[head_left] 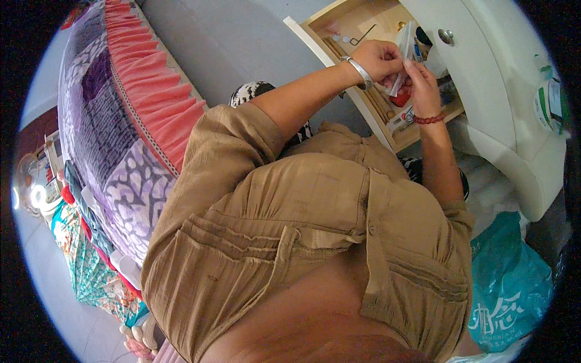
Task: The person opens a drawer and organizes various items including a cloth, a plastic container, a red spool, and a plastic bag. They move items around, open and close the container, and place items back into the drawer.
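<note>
Over the pulled-out drawer [349,42], both my hands pinch a clear plastic bag [407,37] with a pale strip along its edge. My left hand [376,60], wearing a silver bangle, has its fingers closed on the bag's left side. From the right, my right hand [423,88] grips the same edge with thumb and fingers; a red bead bracelet circles that wrist. What the bag holds I cannot make out. Beneath the hands, the drawer holds a bent hex key [365,34], a red item [400,98] and several small things, partly hidden.
The drawer belongs to a white cabinet [484,54] with a round metal knob [446,36]. A teal plastic bag [511,278] lies at the lower right. To the left stands a bed with a purple patterned cover [100,91] and pink ruffle [145,66]. A patterned umbrella [91,272] sits beyond.
</note>
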Available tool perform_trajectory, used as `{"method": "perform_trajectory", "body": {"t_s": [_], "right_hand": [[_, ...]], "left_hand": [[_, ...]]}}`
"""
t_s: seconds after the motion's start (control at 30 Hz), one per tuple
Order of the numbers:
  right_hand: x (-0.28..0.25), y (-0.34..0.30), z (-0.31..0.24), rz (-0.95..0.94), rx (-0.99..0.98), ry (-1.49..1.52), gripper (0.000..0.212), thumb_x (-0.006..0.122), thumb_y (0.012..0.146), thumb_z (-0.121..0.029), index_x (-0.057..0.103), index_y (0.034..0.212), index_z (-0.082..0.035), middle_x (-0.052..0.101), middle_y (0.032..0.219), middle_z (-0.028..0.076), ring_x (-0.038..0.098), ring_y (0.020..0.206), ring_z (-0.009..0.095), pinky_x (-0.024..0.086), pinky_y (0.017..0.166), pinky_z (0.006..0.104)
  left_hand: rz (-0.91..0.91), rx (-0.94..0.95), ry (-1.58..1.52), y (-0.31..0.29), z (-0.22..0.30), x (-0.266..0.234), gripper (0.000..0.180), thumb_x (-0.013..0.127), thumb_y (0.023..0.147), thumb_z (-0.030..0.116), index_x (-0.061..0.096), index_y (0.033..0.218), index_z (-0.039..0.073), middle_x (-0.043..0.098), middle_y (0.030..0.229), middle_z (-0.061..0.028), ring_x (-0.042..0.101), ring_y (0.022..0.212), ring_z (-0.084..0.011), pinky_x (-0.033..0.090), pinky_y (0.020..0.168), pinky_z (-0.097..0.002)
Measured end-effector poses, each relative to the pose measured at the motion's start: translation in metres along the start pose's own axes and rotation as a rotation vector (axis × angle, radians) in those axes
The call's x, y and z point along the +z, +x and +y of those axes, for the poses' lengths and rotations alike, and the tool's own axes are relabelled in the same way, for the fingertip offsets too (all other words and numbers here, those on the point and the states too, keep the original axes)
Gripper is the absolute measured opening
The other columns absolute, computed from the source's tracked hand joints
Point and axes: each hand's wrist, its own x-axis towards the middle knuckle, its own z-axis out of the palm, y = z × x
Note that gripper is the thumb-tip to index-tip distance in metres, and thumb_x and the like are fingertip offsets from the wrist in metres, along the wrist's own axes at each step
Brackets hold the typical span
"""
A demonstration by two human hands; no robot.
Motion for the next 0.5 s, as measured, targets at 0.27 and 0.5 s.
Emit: {"method": "perform_trajectory", "body": {"t_s": [0.27, 0.5], "right_hand": [[-0.0063, 0.0083, 0.0092, 0.000, -0.180, -0.115, 0.021, 0.050, 0.076, -0.023, 0.053, 0.072, -0.002, 0.048, 0.060, -0.003, 0.040, 0.053, 0.004, 0.033, 0.047, 0.0194], [-0.0014, 0.0060, 0.0033, 0.100, -0.481, -0.619, 0.018, 0.049, 0.074, -0.016, 0.050, 0.066, -0.001, 0.048, 0.052, 0.011, 0.043, 0.045, 0.016, 0.035, 0.044, 0.0278]], "left_hand": [[0.002, -0.020, -0.003, -0.0005, -0.0011, 0.0020, 0.015, 0.051, 0.076, 0.018, 0.050, 0.070, 0.004, 0.050, 0.055, -0.0014, 0.047, 0.042, -0.0082, 0.038, 0.037, -0.0207], [0.259, 0.210, 0.549, -0.0022, -0.0019, 0.0039, 0.021, 0.056, 0.065, 0.021, 0.051, 0.058, 0.002, 0.048, 0.047, -0.0055, 0.047, 0.042, -0.0115, 0.039, 0.041, -0.0265]]}}
